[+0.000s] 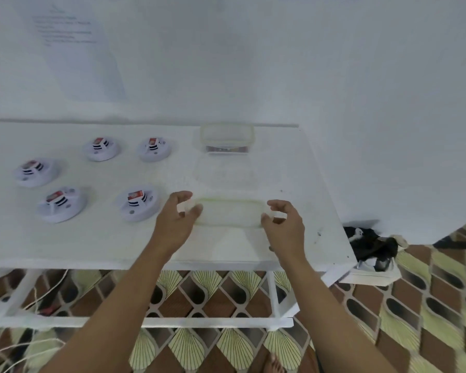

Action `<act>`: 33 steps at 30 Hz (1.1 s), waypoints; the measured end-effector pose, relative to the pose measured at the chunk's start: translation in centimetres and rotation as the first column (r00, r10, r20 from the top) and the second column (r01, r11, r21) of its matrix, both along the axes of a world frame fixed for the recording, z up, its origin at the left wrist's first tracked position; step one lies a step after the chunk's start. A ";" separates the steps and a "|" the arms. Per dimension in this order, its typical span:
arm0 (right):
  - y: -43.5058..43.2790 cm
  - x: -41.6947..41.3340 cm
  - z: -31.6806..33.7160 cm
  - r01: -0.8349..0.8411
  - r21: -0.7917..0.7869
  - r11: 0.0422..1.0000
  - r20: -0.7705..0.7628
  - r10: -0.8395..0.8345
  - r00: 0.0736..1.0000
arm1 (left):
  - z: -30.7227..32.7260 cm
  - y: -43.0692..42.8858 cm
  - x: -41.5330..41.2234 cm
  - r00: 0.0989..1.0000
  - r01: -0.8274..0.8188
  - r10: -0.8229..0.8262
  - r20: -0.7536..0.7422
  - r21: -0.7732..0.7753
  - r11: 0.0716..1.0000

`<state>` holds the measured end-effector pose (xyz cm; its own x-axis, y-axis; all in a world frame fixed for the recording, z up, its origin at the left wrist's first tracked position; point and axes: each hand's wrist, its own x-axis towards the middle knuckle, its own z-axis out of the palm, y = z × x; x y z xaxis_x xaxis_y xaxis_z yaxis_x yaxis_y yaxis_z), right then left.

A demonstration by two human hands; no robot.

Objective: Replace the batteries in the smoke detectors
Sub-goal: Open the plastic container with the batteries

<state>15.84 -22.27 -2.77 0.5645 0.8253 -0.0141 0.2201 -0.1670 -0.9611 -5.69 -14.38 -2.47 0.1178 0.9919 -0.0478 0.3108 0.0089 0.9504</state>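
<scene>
**A:** What are the hands doing at the front edge?

**B:** Both are on the lid (229, 212), which lies flat on the surface (280, 162). The left hand (179, 211) pinches its left end between thumb and curled fingers. The right hand (281, 219) pinches the right end the same way. I'd judge that a grip at both ends holds a thin, bendy lid level.

**A:** Is it being lifted or set down?

**B:** I cannot tell. It looks flat on the surface, and that spot is blurred.

**A:** And the detectors?

**B:** Five detectors (137, 202) lie left of the lid in loose rows, apart from one another. The closest is just beside the left hand. Each carries a red-and-white battery (135, 196) on its raised middle, so every unit has its own cell at hand. Whether the cells are seated or only resting there, and whether they are old or new, I cannot tell.

**A:** Where does the lid belong?

**B:** Probably on the box (203, 135) at the far edge, straight beyond it and close to the wall (334, 76). The box stands open, with something dark and reddish in the bottom, too blurred to name. It may be the battery store.

**A:** Anything past that?

**B:** A sheet (73, 49) with writing hangs on the wall. The writing is unreadable.
</scene>
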 end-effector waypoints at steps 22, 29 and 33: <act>2.5 -1.9 -1.7 -0.064 -0.432 0.899 0.479 0.290 0.828 | -2.8 1.7 -0.5 0.852 0.158 -0.030 -0.522 0.202 0.967; 3.7 -3.0 1.5 -0.039 -0.268 0.963 0.436 0.157 0.886 | -0.5 2.6 0.4 0.937 0.072 0.046 -0.347 0.318 0.945; 6.3 -3.2 4.1 -0.091 -0.177 0.980 0.410 0.158 0.898 | 2.0 4.7 1.9 0.947 0.106 0.029 -0.320 0.396 0.912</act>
